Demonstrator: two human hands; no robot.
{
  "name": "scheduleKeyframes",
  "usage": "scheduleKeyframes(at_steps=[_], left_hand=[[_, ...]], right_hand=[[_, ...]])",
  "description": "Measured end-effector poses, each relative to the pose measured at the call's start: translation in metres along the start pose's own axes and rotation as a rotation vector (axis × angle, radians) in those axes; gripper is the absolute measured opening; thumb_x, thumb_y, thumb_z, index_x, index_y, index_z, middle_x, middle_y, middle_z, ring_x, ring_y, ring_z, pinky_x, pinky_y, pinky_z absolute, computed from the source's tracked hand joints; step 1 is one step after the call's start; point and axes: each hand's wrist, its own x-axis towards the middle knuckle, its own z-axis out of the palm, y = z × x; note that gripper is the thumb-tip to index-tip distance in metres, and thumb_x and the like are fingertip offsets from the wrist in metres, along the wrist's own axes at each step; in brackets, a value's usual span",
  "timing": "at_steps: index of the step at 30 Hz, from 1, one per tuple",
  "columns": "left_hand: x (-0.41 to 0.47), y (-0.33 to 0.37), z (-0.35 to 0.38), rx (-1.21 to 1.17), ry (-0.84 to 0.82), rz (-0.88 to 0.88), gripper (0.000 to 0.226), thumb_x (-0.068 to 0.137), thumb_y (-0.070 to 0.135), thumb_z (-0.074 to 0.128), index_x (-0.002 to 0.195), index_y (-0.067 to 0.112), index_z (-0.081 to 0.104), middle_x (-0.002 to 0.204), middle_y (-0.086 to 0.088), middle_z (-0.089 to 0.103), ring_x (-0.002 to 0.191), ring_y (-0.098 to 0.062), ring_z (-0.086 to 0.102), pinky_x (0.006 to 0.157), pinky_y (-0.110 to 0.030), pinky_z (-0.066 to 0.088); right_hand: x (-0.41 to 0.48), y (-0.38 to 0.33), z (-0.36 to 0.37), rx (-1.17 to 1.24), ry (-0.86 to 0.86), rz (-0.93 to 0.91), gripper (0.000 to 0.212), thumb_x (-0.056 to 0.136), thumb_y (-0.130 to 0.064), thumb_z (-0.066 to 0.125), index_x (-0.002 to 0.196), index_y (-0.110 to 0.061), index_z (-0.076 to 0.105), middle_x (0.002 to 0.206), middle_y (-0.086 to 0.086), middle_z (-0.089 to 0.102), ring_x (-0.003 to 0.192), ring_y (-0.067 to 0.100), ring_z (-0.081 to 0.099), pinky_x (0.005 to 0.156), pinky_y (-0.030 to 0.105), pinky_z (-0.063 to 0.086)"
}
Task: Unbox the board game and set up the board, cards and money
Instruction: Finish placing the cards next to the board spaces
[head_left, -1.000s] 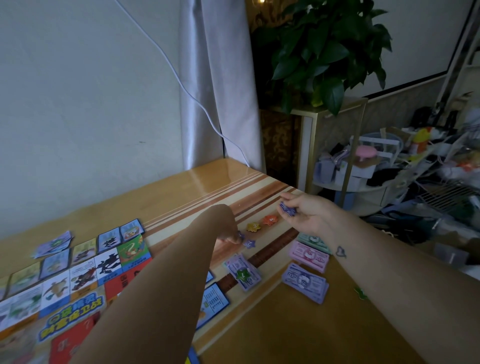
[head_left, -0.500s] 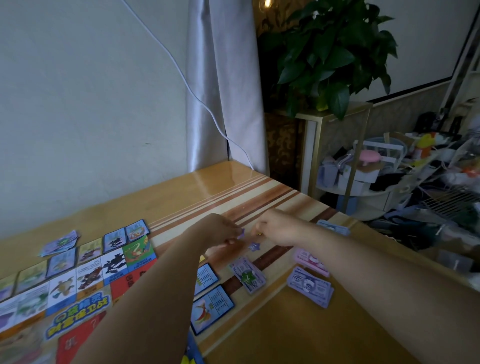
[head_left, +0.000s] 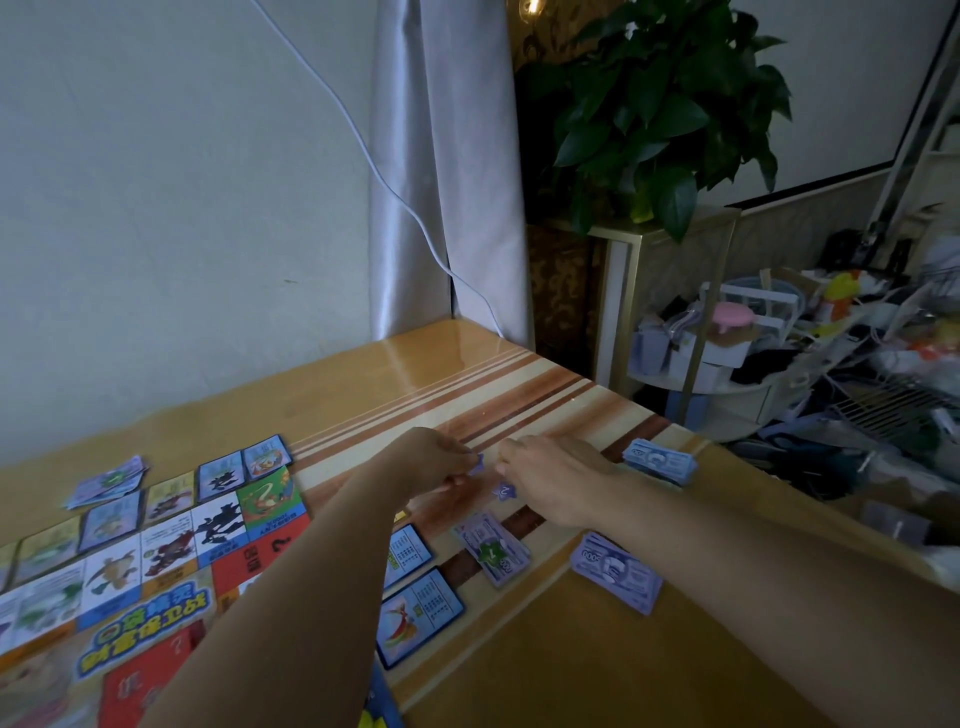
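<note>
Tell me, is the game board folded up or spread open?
Spread open: the game board lies flat and face up on the table, its picture squares and title showing.

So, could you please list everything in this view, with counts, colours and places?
game board: one, multicoloured, table's left side.
loose cards: two, blue-bordered, beside the board's right edge.
card pile: one, pale purple, beyond the board's far-left corner.
money stacks: three, purple-blue, table's right part.
green token: one, on the middle money stack.
star tokens: two, purple, one on the table, one held.
table: one, wooden, brown-striped.
plant: one, green, behind the table.
curtain: one, grey, wall corner.
left hand: pinches a star token.
right hand: beside the other star; grip unclear.
</note>
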Motion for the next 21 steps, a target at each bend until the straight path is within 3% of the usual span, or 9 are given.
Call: scheduleKeyframes(at_steps=[3,8,14,18,21], left_hand=[[0.0,0.0,0.0,-0.003,-0.001,0.001,0.021,0.09,0.014,0.062,0.107,0.003,0.067,0.073,-0.003,0.062,0.069,-0.01,0.056,0.075,-0.02,0.051],[0.0,-0.001,0.0,0.005,-0.004,0.013,0.02,0.09,0.016,0.063,0.105,0.004,0.068,0.075,-0.002,0.063,0.075,-0.013,0.058,0.091,-0.03,0.05],[0.001,-0.002,0.0,-0.005,-0.011,0.013,0.019,0.089,0.017,0.063,0.104,0.005,0.068,0.075,-0.002,0.064,0.075,-0.013,0.058,0.089,-0.029,0.051],[0.001,-0.003,0.0,-0.011,-0.001,0.018,0.018,0.09,0.016,0.063,0.103,0.005,0.069,0.073,-0.003,0.063,0.073,-0.013,0.058,0.087,-0.028,0.051],[0.0,-0.003,0.0,-0.024,-0.001,0.021,0.018,0.09,0.015,0.063,0.103,0.005,0.068,0.074,-0.004,0.063,0.075,-0.015,0.058,0.088,-0.029,0.051]], right_hand=[[-0.001,0.001,0.002,-0.051,0.035,-0.06,0.015,0.102,-0.023,0.033,0.111,-0.013,0.041,0.09,0.008,0.059,0.074,0.027,0.054,0.058,0.035,0.039],[-0.004,0.001,-0.003,-0.048,-0.016,-0.094,0.019,0.102,-0.019,0.036,0.121,-0.021,0.039,0.08,-0.003,0.045,0.065,0.018,0.04,0.047,0.03,0.022],[-0.003,0.002,-0.005,0.024,-0.067,-0.082,0.018,0.102,-0.021,0.035,0.119,-0.026,0.041,0.079,-0.006,0.043,0.067,0.017,0.042,0.048,0.029,0.024],[0.001,0.005,-0.01,0.194,-0.068,-0.032,0.013,0.101,-0.022,0.036,0.099,-0.025,0.048,0.085,-0.002,0.052,0.075,0.018,0.052,0.057,0.032,0.038],[0.006,0.01,-0.02,0.242,-0.003,-0.024,0.029,0.099,-0.023,0.036,0.074,-0.022,0.051,0.078,-0.002,0.054,0.076,0.02,0.054,0.065,0.035,0.042]])
